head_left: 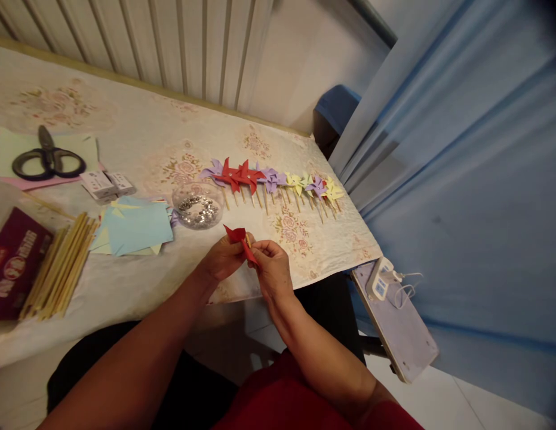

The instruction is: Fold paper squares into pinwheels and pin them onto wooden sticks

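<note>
Close to the table's front edge, my left hand (224, 258) grips a red paper pinwheel (236, 234) whose points are partly folded. My right hand (274, 266) closes on the same red paper from the other side, fingertips pinched. A short bit of pale yellowish stick (248, 240) shows between the hands; most of it is hidden by fingers and paper. Just beyond them stands a clear round bowl (198, 206) of small shiny metal pins. A row of finished pinwheels (272, 179) in red, purple and yellow lies on the table, their sticks pointing towards me.
Light blue paper squares (137, 226) lie left of the bowl, near small white boxes (101, 184). Dark-handled scissors (48, 158) rest on coloured sheets. Wooden sticks (65, 266) lie on a purple package (18, 263). A power strip (380, 279) sits on a side board at right.
</note>
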`<state>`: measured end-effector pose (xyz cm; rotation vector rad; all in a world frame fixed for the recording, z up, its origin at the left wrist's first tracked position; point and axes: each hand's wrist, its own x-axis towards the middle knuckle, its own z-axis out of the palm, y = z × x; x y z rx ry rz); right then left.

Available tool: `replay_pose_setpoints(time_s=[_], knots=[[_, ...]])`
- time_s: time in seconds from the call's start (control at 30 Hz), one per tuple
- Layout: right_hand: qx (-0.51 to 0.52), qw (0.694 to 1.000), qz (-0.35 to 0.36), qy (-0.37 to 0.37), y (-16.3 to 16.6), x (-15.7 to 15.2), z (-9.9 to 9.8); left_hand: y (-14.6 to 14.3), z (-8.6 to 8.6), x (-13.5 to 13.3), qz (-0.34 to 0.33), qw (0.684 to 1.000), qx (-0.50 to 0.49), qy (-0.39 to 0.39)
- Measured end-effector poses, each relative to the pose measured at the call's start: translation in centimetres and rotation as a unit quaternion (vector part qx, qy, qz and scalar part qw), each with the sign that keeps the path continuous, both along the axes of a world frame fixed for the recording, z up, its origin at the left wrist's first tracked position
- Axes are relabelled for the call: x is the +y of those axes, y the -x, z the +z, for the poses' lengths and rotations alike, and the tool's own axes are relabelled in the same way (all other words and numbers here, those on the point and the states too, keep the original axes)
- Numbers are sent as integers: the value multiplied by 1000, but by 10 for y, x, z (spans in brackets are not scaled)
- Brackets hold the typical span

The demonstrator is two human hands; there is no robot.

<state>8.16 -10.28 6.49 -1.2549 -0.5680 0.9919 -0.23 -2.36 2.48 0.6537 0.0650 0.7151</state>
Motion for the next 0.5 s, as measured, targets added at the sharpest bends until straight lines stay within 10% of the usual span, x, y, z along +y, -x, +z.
replay_pose_setpoints(time_s=[0.5], knots=[[-12,1000,1,-7,-3,0,2,-1,-3,0,15,1000,4,21]])
